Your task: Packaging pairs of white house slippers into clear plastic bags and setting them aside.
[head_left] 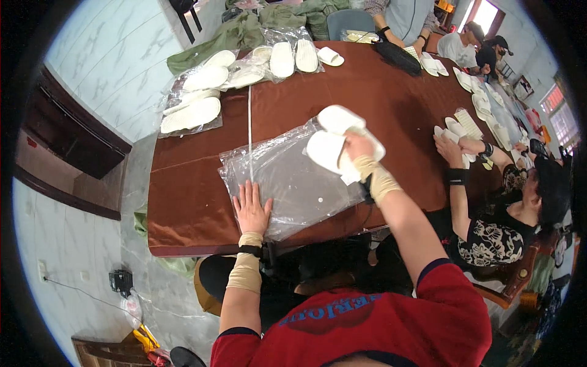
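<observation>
My left hand (252, 211) lies flat with fingers spread at the near left corner of several clear plastic bags (290, 180), which are stacked on the brown cloth of the table. My right hand (359, 147) grips a pair of white slippers (325, 150) over the right part of the bags. The slippers are slightly blurred, and my fingers are partly hidden against them. Beige wraps and dark bands circle both wrists.
White slippers in clear bags (191, 115) line the far left of the brown-covered table (189, 208). A black pouch (397, 58) lies at the far side. At the right, a co-worker's hands (449, 150) handle slippers; other people sit beyond.
</observation>
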Available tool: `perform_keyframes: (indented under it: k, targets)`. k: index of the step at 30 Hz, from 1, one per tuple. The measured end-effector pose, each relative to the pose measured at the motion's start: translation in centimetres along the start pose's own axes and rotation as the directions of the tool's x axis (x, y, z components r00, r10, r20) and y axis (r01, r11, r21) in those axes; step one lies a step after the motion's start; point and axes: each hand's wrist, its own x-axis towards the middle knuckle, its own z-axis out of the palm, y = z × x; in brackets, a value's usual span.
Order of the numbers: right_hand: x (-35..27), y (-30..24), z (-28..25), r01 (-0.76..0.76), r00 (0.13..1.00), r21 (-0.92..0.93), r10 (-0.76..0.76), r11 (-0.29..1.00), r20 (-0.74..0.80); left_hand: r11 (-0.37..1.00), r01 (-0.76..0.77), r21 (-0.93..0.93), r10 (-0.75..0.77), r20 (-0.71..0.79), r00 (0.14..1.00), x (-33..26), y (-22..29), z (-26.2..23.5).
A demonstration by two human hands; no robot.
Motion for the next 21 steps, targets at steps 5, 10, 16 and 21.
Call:
perform_keyframes:
  k: [5, 10, 16, 21]
  targets:
    - [5.5, 5.2, -8.8, -0.289, 0.956, -0.203, 0.295, 0.936, -0.001, 1.000, 0.013, 0.010, -0.013, 0.001, 1.000, -0.5, -0.6, -0.5]
    - [2.0, 3.0, -7.2, -0.248, 0.968, -0.271, 0.248, 0.930, -0.035, 1.000, 0.026, 0.013, -0.026, 0.005, 1.000, -0.6, -1.1, -0.4]
    - [-4.8, -2.0, -6.5, -0.215, 0.976, -0.171, 0.205, 0.962, -0.071, 0.999, 0.036, -0.013, -0.036, 0.002, 0.999, -0.8, -0.8, -0.2]
    - [-6.1, -11.4, -9.8, 0.513, 0.857, 0.036, -0.510, 0.857, -0.072, 0.998, 0.069, 0.005, -0.069, 0.016, 0.997, -1.6, -2.2, -0.9]
